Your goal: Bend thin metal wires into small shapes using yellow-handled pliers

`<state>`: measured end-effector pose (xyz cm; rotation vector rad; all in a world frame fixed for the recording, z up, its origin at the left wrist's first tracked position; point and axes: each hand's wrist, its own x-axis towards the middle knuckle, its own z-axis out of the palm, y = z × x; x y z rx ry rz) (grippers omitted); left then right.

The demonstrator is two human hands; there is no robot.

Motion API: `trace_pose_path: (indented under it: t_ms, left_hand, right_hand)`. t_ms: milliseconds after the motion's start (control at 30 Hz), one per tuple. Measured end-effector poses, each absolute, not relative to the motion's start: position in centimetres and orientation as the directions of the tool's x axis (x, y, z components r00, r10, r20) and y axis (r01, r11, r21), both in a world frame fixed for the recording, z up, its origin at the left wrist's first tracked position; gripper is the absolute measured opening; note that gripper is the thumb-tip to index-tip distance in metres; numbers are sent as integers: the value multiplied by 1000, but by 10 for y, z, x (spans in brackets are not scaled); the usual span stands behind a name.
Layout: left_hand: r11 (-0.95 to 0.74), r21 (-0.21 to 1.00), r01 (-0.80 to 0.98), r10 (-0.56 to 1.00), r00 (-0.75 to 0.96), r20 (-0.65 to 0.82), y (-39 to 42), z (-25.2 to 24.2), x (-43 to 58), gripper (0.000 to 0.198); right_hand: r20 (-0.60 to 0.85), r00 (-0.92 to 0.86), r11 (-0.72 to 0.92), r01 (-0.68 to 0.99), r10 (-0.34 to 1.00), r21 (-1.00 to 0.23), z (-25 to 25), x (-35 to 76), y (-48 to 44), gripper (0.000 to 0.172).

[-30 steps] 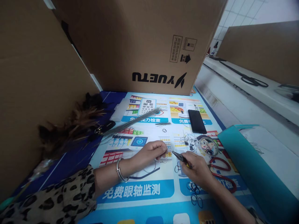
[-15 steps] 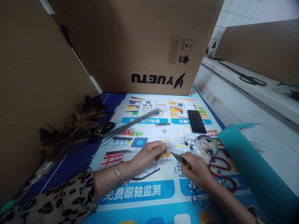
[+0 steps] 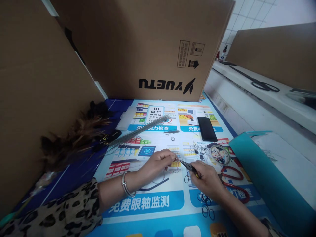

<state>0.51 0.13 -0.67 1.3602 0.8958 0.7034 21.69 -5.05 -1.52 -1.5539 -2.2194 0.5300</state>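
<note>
My left hand, with a silver bangle at its wrist, is closed in a pinch. Between its fingertips is a thin curved piece of wire, too small to make out fully. My right hand is wrapped round needle-nose pliers with dark jaws and a yellow and black handle. The plier tips point left and meet or nearly meet the wire; whether they grip it I cannot tell. Dark rings lie below my right hand. Red-handled scissors are partly hidden behind that hand.
A bundle of straight wires lies across the printed mat. Farther right are a black phone, a round dish and a teal box. Brown feathers stand at the left. A large carton walls the back.
The wire in my left fingertips and the plier tips have come together, closing the small gap between them. The view has shifted very slightly. Other things lie as before.
</note>
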Motion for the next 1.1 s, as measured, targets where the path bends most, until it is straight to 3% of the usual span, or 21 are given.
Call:
trace_pose_path:
  t_ms: [433,1100]
  left_hand:
    - [233,973,-7,812,552,-191,1,-12,8,31]
    - [166,986,16,854,497,-152,3,-14,7,31]
  right_hand:
    - [77,-306,303,816,949,-492,-18,214,-51,5]
    - [39,-311,289,821,950,-493,-12,214,-51,4]
